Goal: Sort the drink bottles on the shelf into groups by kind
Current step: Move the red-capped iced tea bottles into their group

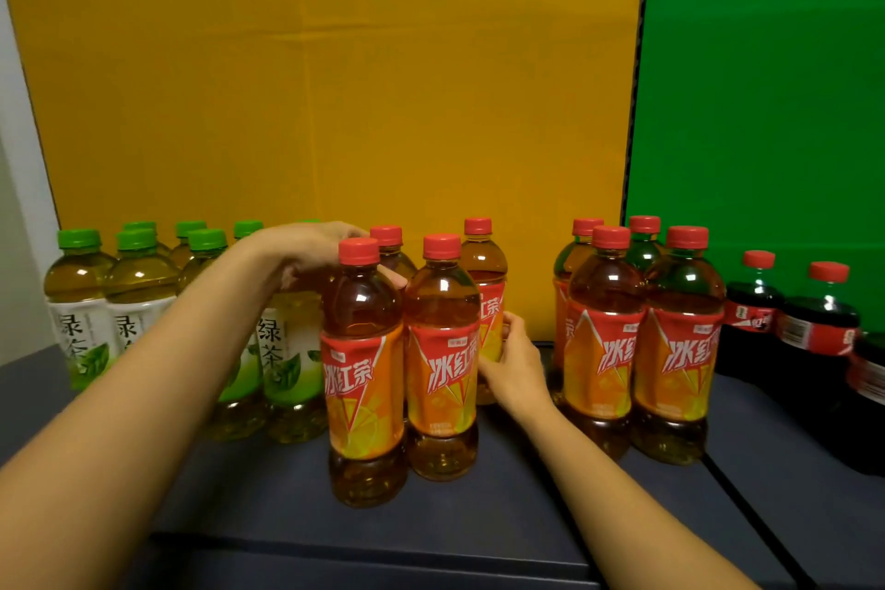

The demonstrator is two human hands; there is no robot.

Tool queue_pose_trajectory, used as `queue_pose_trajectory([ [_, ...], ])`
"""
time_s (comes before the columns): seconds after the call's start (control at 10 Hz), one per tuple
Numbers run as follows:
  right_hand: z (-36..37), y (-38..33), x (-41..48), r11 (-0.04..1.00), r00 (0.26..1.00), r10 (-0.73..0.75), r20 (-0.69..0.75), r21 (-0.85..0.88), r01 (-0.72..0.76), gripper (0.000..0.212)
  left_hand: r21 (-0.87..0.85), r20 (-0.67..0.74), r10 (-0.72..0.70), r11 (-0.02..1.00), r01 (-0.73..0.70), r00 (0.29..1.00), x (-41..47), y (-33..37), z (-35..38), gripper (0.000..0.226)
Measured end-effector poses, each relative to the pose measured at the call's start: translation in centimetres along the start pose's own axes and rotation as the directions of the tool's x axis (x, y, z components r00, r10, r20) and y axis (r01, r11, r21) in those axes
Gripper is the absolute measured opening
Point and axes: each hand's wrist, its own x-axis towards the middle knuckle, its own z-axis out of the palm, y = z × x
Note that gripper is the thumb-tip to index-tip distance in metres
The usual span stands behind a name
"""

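Left hand fingers wrapped over a green tea bottle, just left of the iced tea bottles. Right hand cups a rear iced tea bottle. We judge them full, heavy, slick; grip the labelled waist.

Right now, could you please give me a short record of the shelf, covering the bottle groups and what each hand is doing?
left group: green tea bottles, green caps
middle group: four iced tea bottles, red caps
right-middle group: four more iced tea bottles, set apart by a gap
far right: cola bottles, dark, red caps
left hand: reaching behind the front iced tea bottles, grip hidden
right hand: on a back iced tea bottle
surface: dark shelf
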Motion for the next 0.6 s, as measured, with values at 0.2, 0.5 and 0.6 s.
queue_pose_trajectory([
  [0.2, -0.5, 0.4, -0.7, 0.994, 0.993, -0.027, -0.112, -0.111, 0.014, 0.072, 0.011, 0.064, 0.049, 0.999, -0.050, 0.997, 1.5, 1.8, 0.1, 0.054],
  [0.5, -0.3, 0.5, -1.3, 0.991, 0.975, -0.023, -0.220, -0.135, -0.007, 0.075, 0.063, -0.100, 0.148, 0.988, -0.142, 0.984, 4.9, 2.5, 2.9, 0.044],
  [0.6, 0.0, 0.7, -1.3, 0.992, 0.967, -0.012, -0.254, -0.125, -0.020, 0.076, 0.040, -0.092, 0.179, 0.984, -0.176, 0.980, 5.2, 3.0, 3.4, 0.042],
])
